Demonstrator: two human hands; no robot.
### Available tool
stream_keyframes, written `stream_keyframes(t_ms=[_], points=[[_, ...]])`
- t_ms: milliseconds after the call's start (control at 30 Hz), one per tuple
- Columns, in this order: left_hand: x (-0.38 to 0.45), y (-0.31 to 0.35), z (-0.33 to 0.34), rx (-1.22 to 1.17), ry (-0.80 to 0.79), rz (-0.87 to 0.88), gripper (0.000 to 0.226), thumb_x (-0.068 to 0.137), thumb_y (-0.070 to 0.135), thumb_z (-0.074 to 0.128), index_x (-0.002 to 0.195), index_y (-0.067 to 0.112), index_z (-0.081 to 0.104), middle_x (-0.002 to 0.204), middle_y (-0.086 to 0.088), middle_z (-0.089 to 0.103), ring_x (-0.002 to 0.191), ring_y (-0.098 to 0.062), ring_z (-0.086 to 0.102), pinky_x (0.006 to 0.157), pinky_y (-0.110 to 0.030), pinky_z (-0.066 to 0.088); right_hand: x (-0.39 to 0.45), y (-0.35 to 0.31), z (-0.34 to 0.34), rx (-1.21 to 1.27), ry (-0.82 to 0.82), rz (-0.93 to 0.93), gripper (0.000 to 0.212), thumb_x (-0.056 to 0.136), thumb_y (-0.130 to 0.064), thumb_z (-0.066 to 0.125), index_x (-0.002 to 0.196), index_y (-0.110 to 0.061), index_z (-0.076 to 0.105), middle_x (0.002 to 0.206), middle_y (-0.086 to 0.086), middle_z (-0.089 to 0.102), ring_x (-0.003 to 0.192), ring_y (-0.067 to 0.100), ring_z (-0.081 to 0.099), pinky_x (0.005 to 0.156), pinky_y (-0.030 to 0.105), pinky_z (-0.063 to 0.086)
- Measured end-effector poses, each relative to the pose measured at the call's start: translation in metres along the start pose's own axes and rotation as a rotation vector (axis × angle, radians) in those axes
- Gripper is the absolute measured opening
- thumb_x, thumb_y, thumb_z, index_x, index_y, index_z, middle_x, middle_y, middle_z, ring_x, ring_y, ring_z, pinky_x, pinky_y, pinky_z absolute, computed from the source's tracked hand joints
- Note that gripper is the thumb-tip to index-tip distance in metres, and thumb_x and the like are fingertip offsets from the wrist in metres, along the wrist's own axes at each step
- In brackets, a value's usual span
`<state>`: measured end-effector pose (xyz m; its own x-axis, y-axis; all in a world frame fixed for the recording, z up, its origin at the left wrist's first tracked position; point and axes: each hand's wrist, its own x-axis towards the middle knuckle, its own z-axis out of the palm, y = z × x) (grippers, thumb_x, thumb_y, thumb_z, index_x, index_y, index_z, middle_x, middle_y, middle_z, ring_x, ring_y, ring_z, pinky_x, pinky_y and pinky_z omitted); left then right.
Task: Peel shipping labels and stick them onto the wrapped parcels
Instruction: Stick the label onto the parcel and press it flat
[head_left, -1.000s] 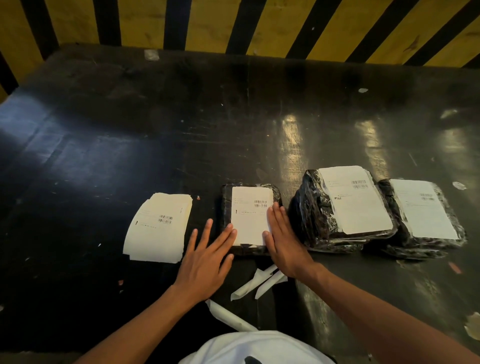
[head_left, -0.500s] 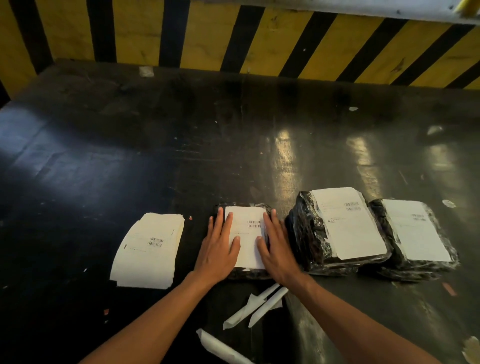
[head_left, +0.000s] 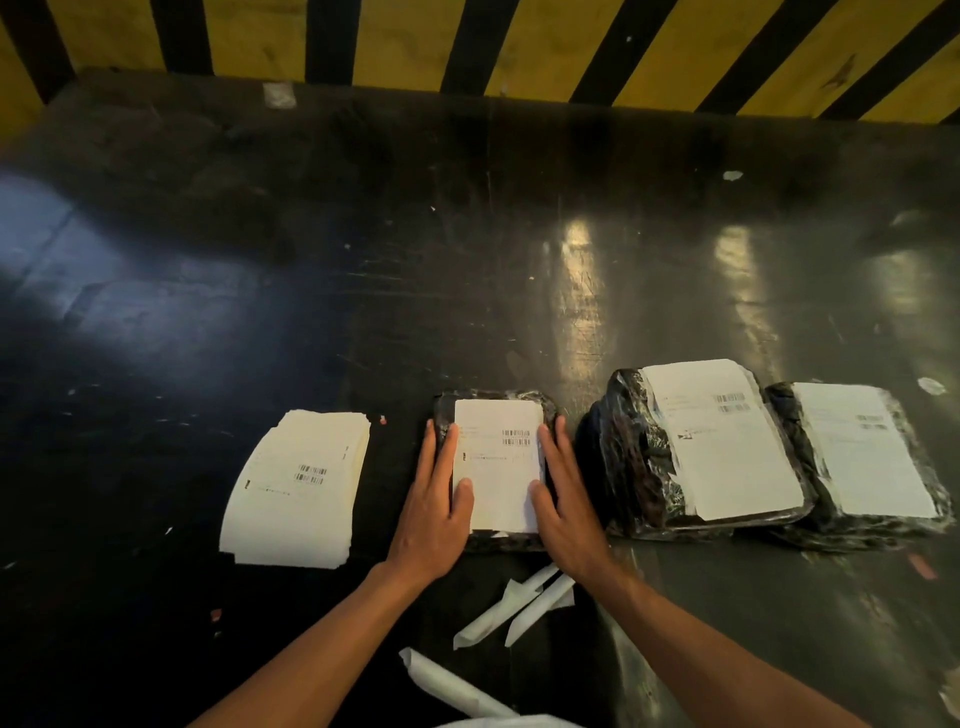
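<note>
So the small parcel (head_left: 496, 410) sits near the front edge of the dark table (head_left: 363, 260), between the stack of unpeeled labels (head_left: 296, 488) on its left and two already-labelled parcels on its right — the nearer one (head_left: 696, 447) and the far-right one (head_left: 857, 452), which touch each other. Its white label (head_left: 496, 462) is lying flat on top. Both hands are flat with straight fingers: left hand (head_left: 434, 514) pressing along the label's left edge, right hand (head_left: 566, 514) along the right edge, thumbs resting on the paper. Nothing's being gripped.

Handling-wise, my guess is the parcel is light and a bit squishy — the black wrap is glossy and crinkled, so probably slick and it'll give under pressure. The label is thin paper (creases easily if it bubbles), so smoothing from the middle out to the edges looks like the safe bet. To shift the parcel I'd take it by the two long sides, not the film, since loose wrap could slide or tear.

Peeled backing strips (head_left: 514, 603) are scattered just in front of the parcel.
</note>
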<state>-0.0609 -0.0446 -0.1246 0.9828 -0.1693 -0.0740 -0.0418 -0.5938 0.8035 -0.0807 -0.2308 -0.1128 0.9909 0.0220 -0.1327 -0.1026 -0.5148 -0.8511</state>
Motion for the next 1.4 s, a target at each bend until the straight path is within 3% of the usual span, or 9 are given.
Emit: stream_keyframes(t_ms=[133, 333, 533, 733, 900, 1067, 1167, 1267, 1400], points=[[-0.002, -0.001, 0.001, -0.051, 0.023, 0.024, 0.063, 0.103, 0.031, 0.04, 0.154, 0.04, 0.005, 0.163, 0.018, -0.008, 0.142, -0.007, 0.027, 0.095, -0.023, 0.051, -0.004, 0.002, 0.0, 0.027, -0.004, 0.01, 0.064, 0.104, -0.01, 0.038, 0.158, -0.024, 0.007, 0.163, -0.019, -0.014, 0.148, -0.004, -0.01, 0.12, 0.024, 0.004], [-0.001, 0.001, 0.009, -0.111, 0.08, -0.012, 0.065, 0.101, 0.022, 0.045, 0.155, 0.036, 0.01, 0.164, 0.017, -0.002, 0.14, -0.007, 0.033, 0.089, -0.023, 0.056, -0.001, -0.006, 0.006, 0.019, 0.069, 0.043, 0.065, 0.101, -0.01, 0.043, 0.156, -0.026, 0.014, 0.163, -0.02, -0.006, 0.147, -0.009, -0.003, 0.112, 0.004, 0.008], [0.005, 0.018, 0.003, -0.164, 0.11, -0.089, 0.065, 0.099, 0.017, 0.049, 0.156, 0.027, 0.018, 0.164, 0.007, 0.008, 0.123, -0.006, 0.048, 0.074, -0.017, 0.057, 0.003, -0.02, 0.001, 0.045, 0.134, 0.031, 0.063, 0.099, -0.008, 0.048, 0.154, -0.024, 0.022, 0.163, -0.019, 0.004, 0.145, -0.012, 0.007, 0.114, 0.016, 0.028], [0.011, 0.065, -0.039, -0.215, 0.177, -0.007, 0.063, 0.099, 0.01, 0.048, 0.152, 0.032, 0.022, 0.164, 0.007, 0.01, 0.115, 0.012, 0.045, 0.073, -0.018, 0.058, 0.004, -0.07, -0.027, 0.087, 0.175, -0.053, 0.061, 0.099, -0.004, 0.048, 0.154, -0.016, 0.025, 0.163, -0.014, 0.007, 0.134, -0.028, 0.007, 0.098, -0.004, 0.024], [0.018, 0.119, -0.067, -0.3, 0.231, 0.136, 0.061, 0.098, 0.022, 0.045, 0.151, 0.038, 0.021, 0.163, 0.016, 0.011, 0.13, 0.006, 0.042, 0.082, -0.023, 0.058, 0.007, -0.109, -0.073, 0.1, 0.201, -0.192, 0.062, 0.099, -0.004, 0.048, 0.154, -0.018, 0.023, 0.162, -0.015, 0.005, 0.13, -0.033, 0.006, 0.096, -0.008, 0.018], [0.031, 0.177, -0.058, -0.336, 0.231, 0.179, 0.06, 0.101, 0.008, 0.046, 0.154, 0.023, 0.022, 0.157, 0.016, 0.011, 0.11, 0.034, 0.037, 0.072, -0.008, 0.051, 0.012, -0.122, -0.13, 0.069, 0.274, -0.264, 0.058, 0.1, -0.007, 0.048, 0.153, -0.017, 0.028, 0.163, -0.013, 0.01, 0.125, -0.036, 0.012, 0.092, -0.007, 0.027], [0.038, 0.209, -0.034, -0.343, 0.247, 0.181, 0.061, 0.101, 0.011, 0.047, 0.155, 0.023, 0.021, 0.16, 0.014, 0.011, 0.115, 0.031, 0.036, 0.079, -0.008, 0.051, 0.011, -0.114, -0.171, 0.046, 0.295, -0.278, 0.056, 0.101, -0.01, 0.047, 0.153, -0.019, 0.029, 0.163, -0.015, 0.011, 0.134, -0.026, 0.015, 0.106, 0.012, 0.038], [0.042, 0.243, 0.003, -0.362, 0.227, 0.189, 0.062, 0.101, 0.014, 0.047, 0.155, 0.027, 0.019, 0.163, 0.013, 0.009, 0.122, 0.015, 0.043, 0.086, -0.017, 0.055, 0.002, -0.093, -0.216, 0.029, 0.318, -0.263, 0.055, 0.101, -0.012, 0.047, 0.153, -0.022, 0.031, 0.164, -0.014, 0.013, 0.146, -0.007, 0.017, 0.116, 0.031, 0.035], [0.044, 0.288, 0.068, -0.416, 0.176, 0.17, 0.062, 0.101, 0.013, 0.045, 0.156, 0.024, 0.017, 0.161, 0.013, 0.009, 0.107, 0.017, 0.052, 0.074, -0.019, 0.058, -0.017, -0.061, -0.28, -0.014, 0.328, -0.217, 0.055, 0.099, -0.014, 0.048, 0.152, -0.021, 0.033, 0.163, -0.013, 0.015, 0.148, 0.003, 0.017, 0.116, 0.022, 0.03]])
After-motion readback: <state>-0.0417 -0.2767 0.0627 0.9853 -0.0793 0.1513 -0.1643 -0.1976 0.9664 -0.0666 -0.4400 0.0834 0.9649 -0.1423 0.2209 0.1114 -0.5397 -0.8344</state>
